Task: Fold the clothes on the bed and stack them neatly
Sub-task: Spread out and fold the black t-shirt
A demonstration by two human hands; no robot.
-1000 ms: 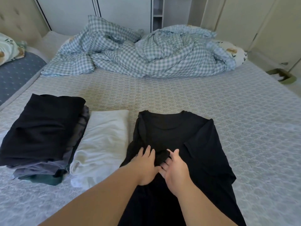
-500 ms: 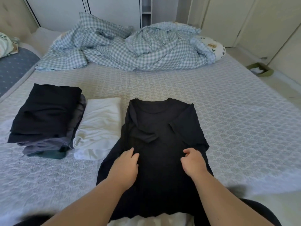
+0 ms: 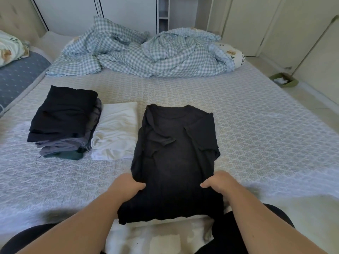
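Observation:
A black T-shirt (image 3: 176, 147) lies lengthwise on the bed (image 3: 256, 136), its sleeves folded inward and collar pointing away from me. My left hand (image 3: 126, 186) grips its left edge near the lower part, thumb on top. At the right edge, my right hand (image 3: 219, 182) holds the shirt the same way. The hem hangs toward me over the bed's front edge. To the left lie a folded white garment (image 3: 115, 131) and a stack of dark folded clothes (image 3: 64, 118).
A crumpled blue checked duvet (image 3: 146, 52) fills the far part of the bed, with a floral pillow (image 3: 234, 54) at its right end. A green bin (image 3: 283, 80) stands on the floor to the right. Wardrobe doors line the back and right walls.
My hands have moved from the middle of the shirt outward and back toward me to its two side edges, and now grip it. The camera view has pulled back from the bed.

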